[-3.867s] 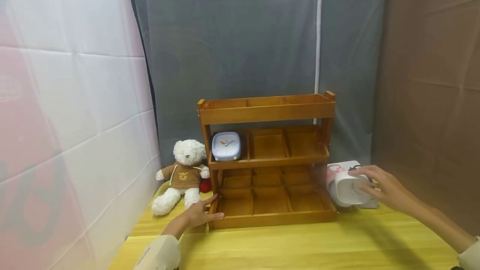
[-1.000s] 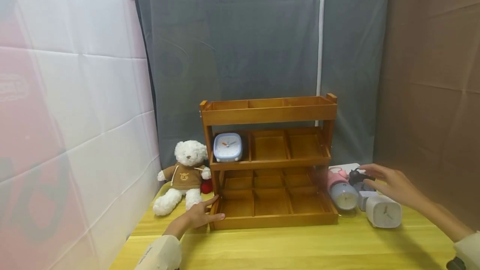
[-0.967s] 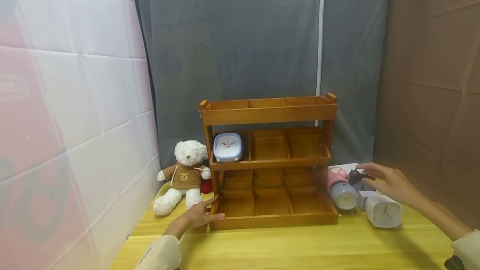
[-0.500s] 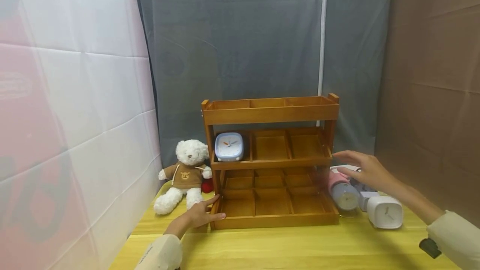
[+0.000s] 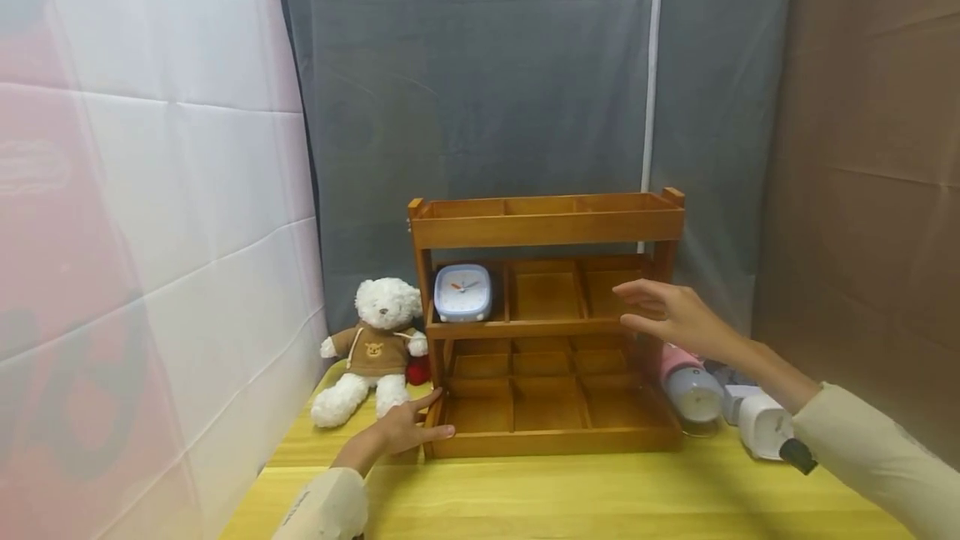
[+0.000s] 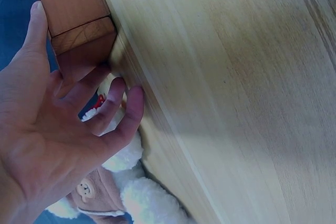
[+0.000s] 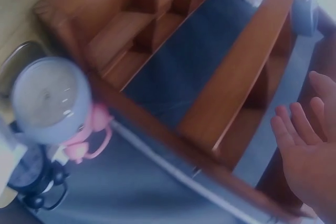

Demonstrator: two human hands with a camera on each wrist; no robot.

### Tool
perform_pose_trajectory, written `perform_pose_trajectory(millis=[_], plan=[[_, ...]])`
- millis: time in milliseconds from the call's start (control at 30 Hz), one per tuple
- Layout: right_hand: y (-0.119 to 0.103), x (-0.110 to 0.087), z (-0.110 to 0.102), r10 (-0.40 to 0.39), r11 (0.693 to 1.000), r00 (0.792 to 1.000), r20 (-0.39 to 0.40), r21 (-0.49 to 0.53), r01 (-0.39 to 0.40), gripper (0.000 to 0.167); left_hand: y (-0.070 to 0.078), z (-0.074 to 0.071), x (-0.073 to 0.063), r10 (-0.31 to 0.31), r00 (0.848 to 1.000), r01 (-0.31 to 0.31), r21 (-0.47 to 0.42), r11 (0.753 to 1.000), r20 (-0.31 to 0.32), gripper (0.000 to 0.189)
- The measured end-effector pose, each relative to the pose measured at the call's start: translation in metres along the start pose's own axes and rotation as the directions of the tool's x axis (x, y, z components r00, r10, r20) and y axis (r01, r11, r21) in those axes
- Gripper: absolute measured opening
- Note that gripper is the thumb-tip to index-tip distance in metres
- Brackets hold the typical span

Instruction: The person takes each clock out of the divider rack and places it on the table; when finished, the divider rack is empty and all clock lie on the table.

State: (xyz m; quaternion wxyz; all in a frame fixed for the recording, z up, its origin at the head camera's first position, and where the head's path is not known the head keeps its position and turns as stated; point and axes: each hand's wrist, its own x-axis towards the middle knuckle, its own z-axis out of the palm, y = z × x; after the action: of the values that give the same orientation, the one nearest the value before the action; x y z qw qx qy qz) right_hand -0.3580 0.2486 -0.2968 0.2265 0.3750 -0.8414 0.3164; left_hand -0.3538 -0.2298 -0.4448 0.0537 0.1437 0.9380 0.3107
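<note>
A three-tier wooden shelf (image 5: 547, 232) stands on the yellow wood-grain table. My left hand (image 5: 401, 427) rests at its lower left front corner, thumb over the front edge and forefinger along the side. In the left wrist view its other fingers bend loosely and hold nothing. Before the right compartment of the middle tier hovers my right hand (image 5: 678, 319), with fingers slightly bent and nothing in them. A blue-rimmed alarm clock (image 5: 462, 292) sits in that tier's left compartment. Right of the shelf stand a white clock (image 5: 759, 425) and a round grey-blue clock (image 5: 693, 394).
Behind the grey-blue clock is a pink clock (image 7: 86, 137); a black twin-bell alarm clock (image 7: 26, 166) shows in the right wrist view. A white teddy bear (image 5: 375, 352) in a brown hoodie sits left of the shelf, beside a red object (image 5: 417, 370). Grey cloth (image 5: 525, 65) hangs behind.
Earlier my right hand was at the white clock beside the shelf; that clock now stands farther right on the table. My right hand has since moved left to the middle tier. My left hand stays put.
</note>
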Motion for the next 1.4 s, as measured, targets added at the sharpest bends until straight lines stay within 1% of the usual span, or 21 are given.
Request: perform_pose_trajectory(millis=[133, 233, 567, 700, 800, 933, 1033, 1200, 1267, 1400], plan=[[-0.007, 0.018, 0.011, 0.016, 0.999, 1.0, 0.005, 0.04, -0.016, 0.042, 0.001, 0.0, -0.001, -0.009, 1.0, 0.009, 0.001, 1.0, 0.0, 0.089], [-0.011, 0.031, 0.02, 0.025, 0.998, 1.0, 0.009, 0.059, -0.026, 0.042, 0.002, 0.0, -0.001, -0.004, 1.0, 0.004, 0.008, 1.0, 0.001, 0.089], [-0.023, 0.067, 0.052, 0.005, 0.992, 1.0, 0.024, 0.127, -0.008, 0.045, 0.002, 0.001, 0.0, 0.023, 1.0, -0.023, 0.04, 0.999, 0.017, 0.092], [-0.028, 0.08, 0.064, -0.005, 0.986, 1.0, 0.029, 0.166, 0.0, 0.047, 0.002, 0.001, 0.001, 0.027, 1.0, -0.028, 0.028, 0.999, 0.015, 0.093], [-0.032, 0.09, 0.073, -0.011, 0.982, 0.999, 0.04, 0.187, 0.004, 0.051, 0.002, 0.002, 0.001, 0.019, 1.0, -0.019, 0.016, 1.0, 0.014, 0.093], [-0.04, 0.103, 0.087, 0.006, 0.982, 0.997, 0.072, 0.186, -0.019, 0.055, 0.0, 0.003, 0.001, 0.012, 1.0, -0.013, 0.023, 1.0, 0.012, 0.093], [-0.045, 0.115, 0.099, 0.035, 0.983, 0.995, 0.095, 0.177, -0.051, 0.056, -0.001, 0.003, 0.0, 0.013, 1.0, -0.013, 0.02, 1.0, 0.006, 0.093], [-0.055, 0.135, 0.119, 0.096, 0.975, 0.989, 0.116, 0.191, -0.117, 0.062, 0.001, 0.001, -0.003, 0.006, 1.0, -0.006, 0.017, 1.0, 0.005, 0.091], [-0.059, 0.142, 0.127, 0.11, 0.974, 0.987, 0.118, 0.187, -0.131, 0.065, 0.003, 0.0, -0.003, 0.004, 1.0, -0.004, 0.017, 1.0, 0.007, 0.09], [-0.064, 0.155, 0.141, 0.131, 0.98, 0.983, 0.129, 0.131, -0.148, 0.077, 0.005, -0.002, -0.004, 0.008, 1.0, -0.008, 0.018, 1.0, 0.009, 0.088]])
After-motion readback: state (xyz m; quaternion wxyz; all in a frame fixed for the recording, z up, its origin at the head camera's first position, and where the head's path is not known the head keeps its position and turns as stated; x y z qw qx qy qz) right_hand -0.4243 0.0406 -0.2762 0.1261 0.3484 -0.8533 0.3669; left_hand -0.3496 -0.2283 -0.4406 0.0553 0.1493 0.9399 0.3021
